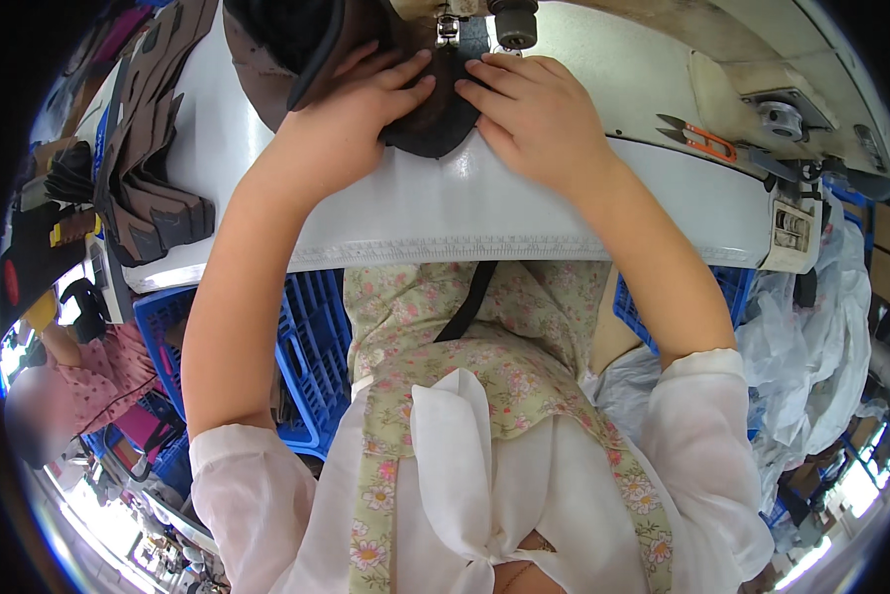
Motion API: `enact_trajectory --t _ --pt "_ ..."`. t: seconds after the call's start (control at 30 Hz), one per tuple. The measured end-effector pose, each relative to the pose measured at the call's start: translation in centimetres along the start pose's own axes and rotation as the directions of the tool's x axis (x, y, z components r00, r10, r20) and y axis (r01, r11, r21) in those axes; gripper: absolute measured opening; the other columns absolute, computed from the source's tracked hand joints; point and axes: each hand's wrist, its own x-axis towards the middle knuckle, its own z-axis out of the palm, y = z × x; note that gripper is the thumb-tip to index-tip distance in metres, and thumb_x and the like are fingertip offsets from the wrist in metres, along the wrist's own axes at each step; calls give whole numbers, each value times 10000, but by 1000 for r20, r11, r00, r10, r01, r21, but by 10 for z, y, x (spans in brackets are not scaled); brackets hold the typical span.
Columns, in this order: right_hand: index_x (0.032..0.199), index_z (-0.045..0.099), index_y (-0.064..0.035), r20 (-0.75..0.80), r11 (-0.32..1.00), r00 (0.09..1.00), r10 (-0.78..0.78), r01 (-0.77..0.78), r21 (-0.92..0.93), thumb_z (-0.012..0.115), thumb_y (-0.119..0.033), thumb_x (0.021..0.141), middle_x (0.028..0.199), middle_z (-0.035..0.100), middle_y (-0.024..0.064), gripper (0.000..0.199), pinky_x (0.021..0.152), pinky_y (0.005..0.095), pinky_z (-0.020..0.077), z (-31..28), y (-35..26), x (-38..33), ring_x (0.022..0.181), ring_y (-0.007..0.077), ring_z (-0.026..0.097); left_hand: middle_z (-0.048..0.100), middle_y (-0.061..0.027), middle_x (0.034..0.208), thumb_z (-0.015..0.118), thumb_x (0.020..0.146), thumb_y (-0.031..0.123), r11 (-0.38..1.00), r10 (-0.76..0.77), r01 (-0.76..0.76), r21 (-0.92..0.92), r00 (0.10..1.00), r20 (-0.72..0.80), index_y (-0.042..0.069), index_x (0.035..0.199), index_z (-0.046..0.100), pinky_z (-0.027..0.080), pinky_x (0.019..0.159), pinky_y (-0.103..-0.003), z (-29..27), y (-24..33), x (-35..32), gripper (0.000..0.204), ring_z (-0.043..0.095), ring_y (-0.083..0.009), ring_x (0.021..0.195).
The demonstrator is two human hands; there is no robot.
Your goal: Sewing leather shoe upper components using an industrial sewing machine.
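Observation:
A dark brown and black piece [455, 129], which looks like a shoe upper, lies on the sewing machine's bed beneath the presser foot [448, 32]. Its raised, curved part with a black lining stands at the left, against my left hand [361, 114]. That hand's fingers are spread and stretched over the piece towards the presser foot. From the other side my right hand [539, 109] rests with its fingers apart, their tips on the piece's right edge close to the needle area. The stitching point itself is partly hidden by the machine's parts.
Orange-handled thread snips [697, 137] lie on the bed at the right. Several brown cut pieces [148, 198] are stacked along the left edge. Blue plastic crates [311, 366] stand below the table, with clear plastic bags [806, 337] at the right. Another person [98, 371] sits far left.

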Motion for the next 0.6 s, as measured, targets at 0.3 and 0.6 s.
enact_trajectory --t 0.3,0.6 --pt "1040 681 -85 -16 998 999 -33 34 46 678 -164 755 1108 679 58 296 857 365 498 5 1 0 1058 206 614 455 -118 1444 492 618 -153 991 127 -126 -39 991 35 49 1346 524 209 1190 -438 -1 -11 4 756 385 -255 1365" --pt "1005 676 -51 -43 981 989 142 -135 136 639 -76 726 955 665 85 282 802 393 520 2 12 11 935 277 636 461 -154 1430 630 608 41 999 -13 14 32 999 -35 -11 1322 500 226 1172 -474 4 23 2 728 396 -276 1358"
